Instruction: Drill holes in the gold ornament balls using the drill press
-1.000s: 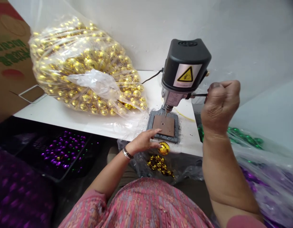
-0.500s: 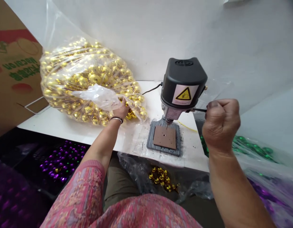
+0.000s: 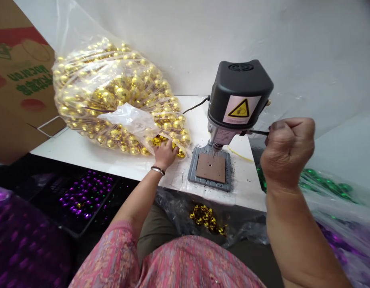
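At the mouth of a clear plastic bag full of shiny gold balls, my left hand has its fingers curled in among the balls. What they close on is hidden. My right hand is wrapped in a fist round the lever of a small black bench drill press. Its thin bit points down over a brown square plate with a small hole, lying on the grey drill base. No ball sits on the plate.
The white table carries the bag and drill, with dark shavings around the base. Several gold balls lie in plastic over my lap. A cardboard box stands left, purple balls below it, bagged green balls at right.
My left hand has drawn back out of the bag's mouth, toward me and to the right. My right hand stays on the lever. The view has shifted slightly.
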`<state>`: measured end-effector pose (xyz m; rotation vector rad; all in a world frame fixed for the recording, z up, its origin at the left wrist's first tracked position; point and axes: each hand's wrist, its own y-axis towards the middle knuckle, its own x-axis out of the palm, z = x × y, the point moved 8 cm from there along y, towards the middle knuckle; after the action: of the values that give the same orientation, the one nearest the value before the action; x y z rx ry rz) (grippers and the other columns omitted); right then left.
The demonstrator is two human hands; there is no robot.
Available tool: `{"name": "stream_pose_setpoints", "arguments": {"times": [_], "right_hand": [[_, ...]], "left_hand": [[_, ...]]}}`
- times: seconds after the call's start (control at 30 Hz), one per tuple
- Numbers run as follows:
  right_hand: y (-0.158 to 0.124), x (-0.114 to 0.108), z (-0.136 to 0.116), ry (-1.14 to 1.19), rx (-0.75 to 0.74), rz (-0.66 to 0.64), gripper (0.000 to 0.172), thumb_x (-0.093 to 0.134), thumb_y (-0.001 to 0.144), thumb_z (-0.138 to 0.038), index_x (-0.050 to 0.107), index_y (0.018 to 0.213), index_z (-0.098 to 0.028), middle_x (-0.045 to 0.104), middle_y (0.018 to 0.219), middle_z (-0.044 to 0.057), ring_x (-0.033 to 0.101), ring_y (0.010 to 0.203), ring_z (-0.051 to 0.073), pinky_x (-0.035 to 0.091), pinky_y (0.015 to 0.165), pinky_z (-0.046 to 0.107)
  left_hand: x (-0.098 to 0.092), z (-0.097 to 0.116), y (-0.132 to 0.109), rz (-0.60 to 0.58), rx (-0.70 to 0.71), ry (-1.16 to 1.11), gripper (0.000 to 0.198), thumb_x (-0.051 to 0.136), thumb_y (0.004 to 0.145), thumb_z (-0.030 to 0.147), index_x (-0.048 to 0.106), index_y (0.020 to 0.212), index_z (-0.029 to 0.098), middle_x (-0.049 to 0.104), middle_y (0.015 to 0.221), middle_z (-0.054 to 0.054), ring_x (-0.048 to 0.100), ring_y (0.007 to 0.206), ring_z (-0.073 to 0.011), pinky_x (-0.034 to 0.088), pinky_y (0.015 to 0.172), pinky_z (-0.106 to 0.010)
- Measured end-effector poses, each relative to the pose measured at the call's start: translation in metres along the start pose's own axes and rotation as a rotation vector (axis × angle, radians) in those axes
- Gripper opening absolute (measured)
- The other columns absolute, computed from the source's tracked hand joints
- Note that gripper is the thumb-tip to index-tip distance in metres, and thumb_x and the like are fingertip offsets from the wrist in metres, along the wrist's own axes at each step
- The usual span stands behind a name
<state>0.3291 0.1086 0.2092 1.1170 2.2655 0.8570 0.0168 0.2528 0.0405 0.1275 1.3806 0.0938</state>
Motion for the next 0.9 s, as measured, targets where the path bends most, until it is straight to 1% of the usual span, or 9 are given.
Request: {"name": "stream_pose_setpoints", "arguments": {"times": [0.1, 0.2, 0.37, 0.43, 0.57, 0.67, 0.73, 0.83, 0.9], "right_hand": [[0.000, 0.001, 0.001, 0.002, 0.002, -0.016, 0.028, 0.048, 0.084, -0.048, 0.046, 0.076, -0.021, 0.044, 0.062, -0.004, 0.044, 0.057, 0.009, 0.037, 0.063, 0.029], [0.000, 0.001, 0.003, 0.007, -0.001, -0.024, 0.029, 0.048, 0.085, -0.050, 0.045, 0.078, -0.021, 0.043, 0.062, -0.005, 0.042, 0.056, 0.009, 0.037, 0.063, 0.028], [-0.002, 0.002, 0.001, -0.001, -0.010, -0.035, 0.028, 0.048, 0.086, -0.048, 0.045, 0.079, -0.021, 0.044, 0.065, -0.004, 0.042, 0.058, 0.008, 0.036, 0.063, 0.028], [-0.002, 0.001, -0.004, -0.014, -0.038, -0.034, 0.026, 0.046, 0.087, -0.046, 0.043, 0.079, -0.021, 0.044, 0.067, -0.004, 0.042, 0.060, 0.008, 0.036, 0.064, 0.027], [-0.002, 0.001, -0.010, -0.018, -0.093, -0.048, 0.026, 0.044, 0.093, -0.043, 0.042, 0.079, -0.021, 0.044, 0.068, -0.004, 0.042, 0.060, 0.007, 0.036, 0.063, 0.026], [-0.003, 0.002, -0.011, -0.044, -0.112, -0.074, 0.025, 0.043, 0.098, -0.040, 0.045, 0.082, -0.021, 0.048, 0.069, -0.003, 0.046, 0.062, 0.007, 0.040, 0.064, 0.025], [-0.002, 0.004, -0.010, -0.071, -0.103, -0.096, 0.025, 0.041, 0.100, -0.039, 0.047, 0.083, -0.021, 0.050, 0.070, -0.003, 0.048, 0.063, 0.007, 0.044, 0.067, 0.024], [-0.002, 0.006, -0.009, -0.080, -0.086, -0.119, 0.025, 0.040, 0.100, -0.038, 0.048, 0.084, -0.021, 0.052, 0.070, -0.003, 0.048, 0.063, 0.007, 0.047, 0.069, 0.024], [-0.002, 0.006, -0.009, -0.071, -0.081, -0.123, 0.025, 0.039, 0.100, -0.039, 0.047, 0.084, -0.022, 0.052, 0.070, -0.003, 0.049, 0.063, 0.006, 0.048, 0.069, 0.024]], "left_hand": [[0.011, -0.001, -0.015, 0.038, -0.026, -0.064, 0.046, 0.044, 0.101, 0.041, 0.060, 0.137, 0.017, 0.067, 0.124, -0.019, 0.058, 0.126, -0.0320, 0.036, 0.112, -0.045], [0.011, -0.007, -0.020, 0.055, -0.026, -0.182, 0.050, 0.055, 0.096, 0.033, 0.054, 0.144, 0.016, 0.061, 0.136, -0.021, 0.053, 0.134, -0.0329, 0.037, 0.115, -0.047], [-0.013, -0.015, -0.041, 0.158, 0.020, -0.742, 0.063, 0.072, 0.081, 0.028, 0.052, 0.140, 0.017, 0.059, 0.142, -0.018, 0.054, 0.134, -0.0290, 0.044, 0.113, -0.042], [-0.005, -0.012, -0.055, 0.063, -0.040, -1.090, 0.064, 0.074, 0.078, 0.038, 0.052, 0.136, 0.021, 0.064, 0.133, -0.013, 0.062, 0.122, -0.0253, 0.051, 0.103, -0.040], [0.026, 0.020, -0.080, -0.314, -0.176, -1.580, 0.056, 0.070, 0.078, 0.056, 0.058, 0.120, 0.022, 0.070, 0.114, -0.009, 0.070, 0.092, -0.0177, 0.056, 0.078, -0.031], [0.041, 0.043, -0.089, -0.520, -0.252, -1.669, 0.049, 0.060, 0.084, 0.061, 0.063, 0.110, 0.020, 0.072, 0.105, -0.010, 0.066, 0.076, -0.0148, 0.054, 0.067, -0.029], [0.044, 0.054, -0.091, -0.604, -0.259, -1.693, 0.047, 0.059, 0.085, 0.060, 0.065, 0.108, 0.020, 0.072, 0.106, -0.011, 0.067, 0.078, -0.0163, 0.053, 0.066, -0.029], [0.044, 0.067, -0.090, -0.682, -0.207, -1.706, 0.051, 0.066, 0.078, 0.056, 0.063, 0.117, 0.022, 0.071, 0.109, -0.010, 0.067, 0.086, -0.0182, 0.051, 0.065, -0.028], [0.042, 0.071, -0.088, -0.652, -0.153, -1.634, 0.065, 0.076, 0.069, 0.050, 0.058, 0.127, 0.025, 0.069, 0.110, -0.007, 0.065, 0.084, -0.0162, 0.049, 0.064, -0.026]]}}
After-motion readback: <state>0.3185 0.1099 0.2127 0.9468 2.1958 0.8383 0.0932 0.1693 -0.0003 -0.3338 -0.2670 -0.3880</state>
